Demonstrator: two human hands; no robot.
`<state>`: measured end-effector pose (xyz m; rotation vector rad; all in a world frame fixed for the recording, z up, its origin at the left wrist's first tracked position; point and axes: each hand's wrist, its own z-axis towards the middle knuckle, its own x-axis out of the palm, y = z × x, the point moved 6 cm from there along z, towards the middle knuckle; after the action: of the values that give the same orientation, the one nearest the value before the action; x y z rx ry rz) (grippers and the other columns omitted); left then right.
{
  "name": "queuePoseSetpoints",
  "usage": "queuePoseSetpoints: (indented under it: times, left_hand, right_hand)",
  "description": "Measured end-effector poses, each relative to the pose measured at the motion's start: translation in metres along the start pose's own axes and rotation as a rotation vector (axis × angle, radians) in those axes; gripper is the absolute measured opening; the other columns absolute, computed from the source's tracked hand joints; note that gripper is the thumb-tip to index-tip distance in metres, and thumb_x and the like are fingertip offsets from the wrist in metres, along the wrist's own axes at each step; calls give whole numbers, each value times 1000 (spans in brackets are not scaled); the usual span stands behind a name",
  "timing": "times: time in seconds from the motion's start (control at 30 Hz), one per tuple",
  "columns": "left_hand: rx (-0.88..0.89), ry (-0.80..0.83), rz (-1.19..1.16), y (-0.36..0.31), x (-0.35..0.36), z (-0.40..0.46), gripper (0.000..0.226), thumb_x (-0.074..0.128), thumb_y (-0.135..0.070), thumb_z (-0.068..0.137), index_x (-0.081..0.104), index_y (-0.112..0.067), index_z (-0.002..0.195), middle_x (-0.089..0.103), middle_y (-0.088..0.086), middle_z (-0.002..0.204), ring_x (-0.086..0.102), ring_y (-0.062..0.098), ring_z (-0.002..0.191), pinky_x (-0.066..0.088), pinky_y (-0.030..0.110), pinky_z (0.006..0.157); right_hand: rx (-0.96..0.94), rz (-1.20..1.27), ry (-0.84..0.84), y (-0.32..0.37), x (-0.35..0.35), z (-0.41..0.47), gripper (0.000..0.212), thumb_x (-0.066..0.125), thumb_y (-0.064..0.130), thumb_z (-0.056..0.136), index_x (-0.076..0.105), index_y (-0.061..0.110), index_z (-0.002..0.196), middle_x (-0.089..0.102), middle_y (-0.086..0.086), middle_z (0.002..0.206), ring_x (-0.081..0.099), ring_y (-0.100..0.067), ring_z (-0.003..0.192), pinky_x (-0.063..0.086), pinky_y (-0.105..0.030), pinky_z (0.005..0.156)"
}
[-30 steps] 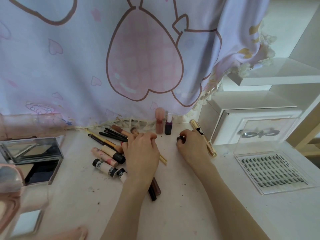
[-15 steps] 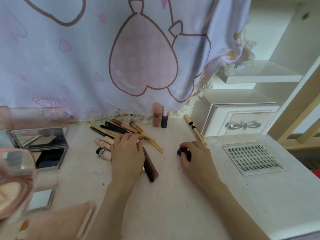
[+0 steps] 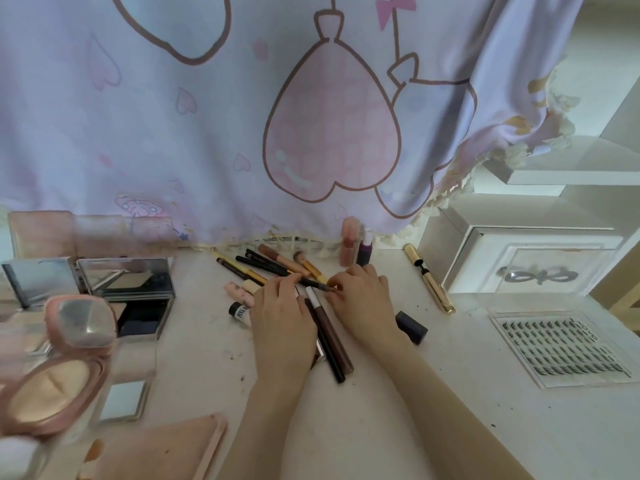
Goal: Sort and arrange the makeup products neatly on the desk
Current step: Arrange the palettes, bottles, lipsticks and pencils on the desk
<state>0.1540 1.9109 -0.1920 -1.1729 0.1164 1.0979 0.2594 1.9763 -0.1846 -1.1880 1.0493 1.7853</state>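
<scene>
Together, left hand (image 3: 282,317) and right hand (image 3: 363,299) pinch 1 dark pencil (image 3: 313,283); compact (image 3: 52,393) lies open.

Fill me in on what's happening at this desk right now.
A person is sorting makeup on a white desk. Both hands meet over a loose pile of pencils and tubes: the left hand and right hand pinch a thin dark pencil between them. A dark cap lies beside the right wrist, a gold tube farther right. Sorting is unfinished.

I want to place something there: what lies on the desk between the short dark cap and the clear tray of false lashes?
In the head view, nothing: only bare white desk separates the short dark cap from the clear lash tray.
</scene>
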Motion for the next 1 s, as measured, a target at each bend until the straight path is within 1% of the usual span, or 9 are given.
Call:
queuePoseSetpoints:
  times: [0.17, 0.33, 0.43, 0.53, 0.6, 0.67, 0.77, 0.83, 1.0]
  left_hand:
    - [6, -20, -14, 1, -1, 3, 28, 51, -1, 87, 61, -5, 112, 60, 13, 107, 50, 31, 104, 36, 40, 95]
    - [-83, -91, -231, -4, -17, 2, 16, 52, -14, 92, 56, -18, 107, 49, -11, 97, 38, 5, 98, 33, 24, 91]
    - [-226, 37, -424, -6, -13, 1, 12, 50, -31, 93, 53, -24, 102, 54, -14, 95, 48, 3, 90, 38, 12, 74]
    - [-179, 201, -576, -22, -6, -2, 16, 42, -32, 95, 55, -23, 100, 63, -10, 92, 57, 3, 87, 40, 5, 68]
    - [-107, 248, -658, -34, -6, -6, 17, 38, -25, 97, 54, -25, 93, 65, -11, 83, 58, 0, 80, 43, 9, 74]
    - [-67, 294, -719, -42, -8, -12, 19, 35, -22, 98, 52, -25, 90, 62, -6, 70, 57, 6, 64, 47, 24, 69]
    - [96, 364, -568, -53, -15, -21, 17, 34, -25, 98, 50, -28, 92, 47, -6, 55, 43, 4, 47, 39, 22, 54]
    - [271, 459, -310, -67, -17, -32, 13, 36, -30, 97, 48, -33, 93, 47, -10, 53, 46, 4, 49, 38, 15, 53]
    - [423, 581, -128, -89, -17, -55, 13, 37, -32, 97, 50, -28, 97, 50, -9, 79, 47, 6, 72, 39, 22, 66]
  right_hand:
    - [12, 126, -115, -6, 0, 3, 26, 47, 27, 95, 66, 18, 112, 58, -1, 111, 43, -19, 105, 30, -30, 86]
    - [104, 492, -241, -21, -28, -13, 17, 57, 18, 91, 69, 16, 103, 62, 5, 90, 49, -5, 81, 36, -12, 73]
    - [199, 813, -189, -24, -38, -33, 15, 59, 17, 90, 68, 29, 87, 62, 11, 68, 52, 0, 61, 40, -9, 60]
    - [264, 937, -41, -20, -33, -59, 15, 59, 18, 90, 69, 26, 83, 62, 9, 59, 49, 1, 52, 40, -12, 55]
    - [243, 876, 86, -17, -28, -76, 15, 58, 21, 91, 72, 20, 86, 65, 11, 64, 54, 2, 55, 42, -10, 57]
    - [219, 743, 121, -23, -31, -89, 19, 58, 29, 90, 74, 20, 85, 66, 16, 71, 58, 4, 66, 44, -10, 65]
    - [327, 884, -79, -45, -58, -100, 26, 56, 36, 90, 73, 17, 82, 63, 9, 64, 56, -4, 60, 49, -24, 68]
    - [351, 1032, -184, -51, -78, -105, 28, 55, 34, 90, 70, 10, 86, 55, 7, 56, 47, -6, 53, 43, -20, 57]
    - [388, 1301, -305, -48, -92, -119, 25, 53, 21, 94, 63, 3, 79, 48, 2, 47, 40, -8, 43, 35, -18, 47]
